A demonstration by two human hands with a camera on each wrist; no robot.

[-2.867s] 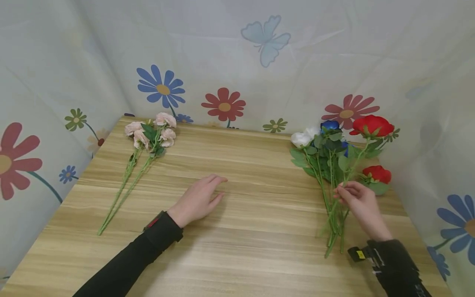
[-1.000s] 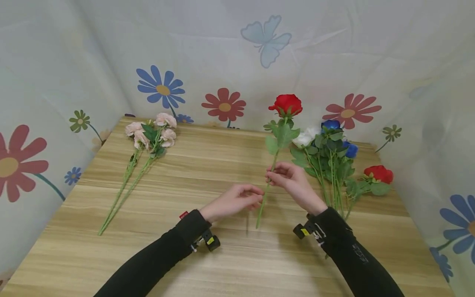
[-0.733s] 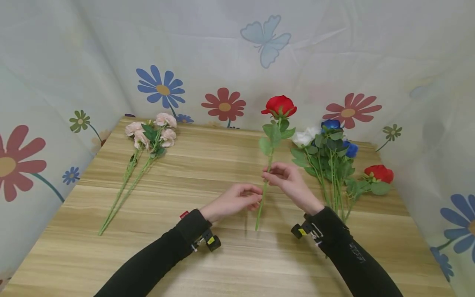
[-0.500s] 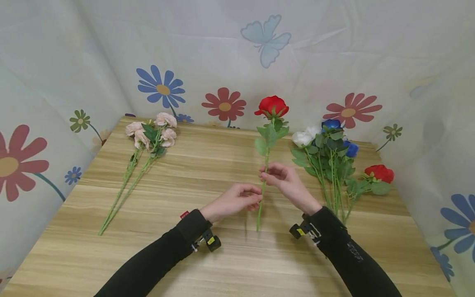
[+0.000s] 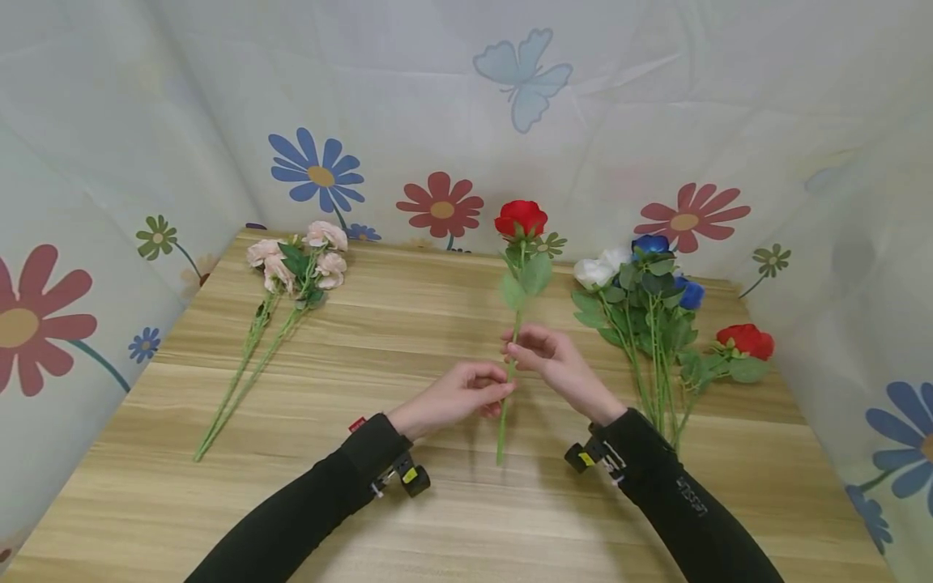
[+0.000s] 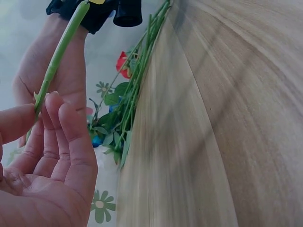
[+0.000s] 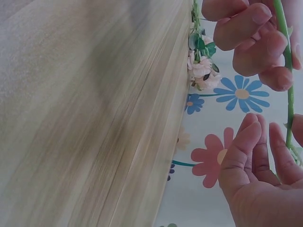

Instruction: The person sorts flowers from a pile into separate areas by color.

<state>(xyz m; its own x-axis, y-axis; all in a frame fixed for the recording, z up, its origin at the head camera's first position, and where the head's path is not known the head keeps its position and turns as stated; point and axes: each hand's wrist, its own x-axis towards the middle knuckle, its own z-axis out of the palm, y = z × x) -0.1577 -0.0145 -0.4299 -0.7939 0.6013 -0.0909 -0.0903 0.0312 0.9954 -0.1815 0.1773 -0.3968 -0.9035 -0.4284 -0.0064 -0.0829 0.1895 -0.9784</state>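
Note:
In the head view, an artificial red rose (image 5: 521, 219) stands nearly upright above the middle of the table, bloom at the top. My right hand (image 5: 560, 366) pinches its green stem below the leaves, between thumb and fingers. Lower down, my left hand (image 5: 461, 395) has its thumb and fingertips on the same stem. The bare stem end (image 6: 66, 42) sticks out past the hands in the left wrist view. The right wrist view shows the stem (image 7: 290, 101) running between both hands, while the bloom is out of sight there.
Two pink flower stems (image 5: 328, 270) lie at the table's left. At the right lie white flowers (image 5: 598, 271), blue flowers (image 5: 688, 293) and another red rose (image 5: 745, 341), their stems crossing. A flower-printed curtain (image 5: 437, 97) surrounds the wooden table (image 5: 408, 518).
The right hand took a red rose from the right pile and carried it left to the middle. The left hand moved right to its stem. Lately the rose has shifted slightly left and lower.

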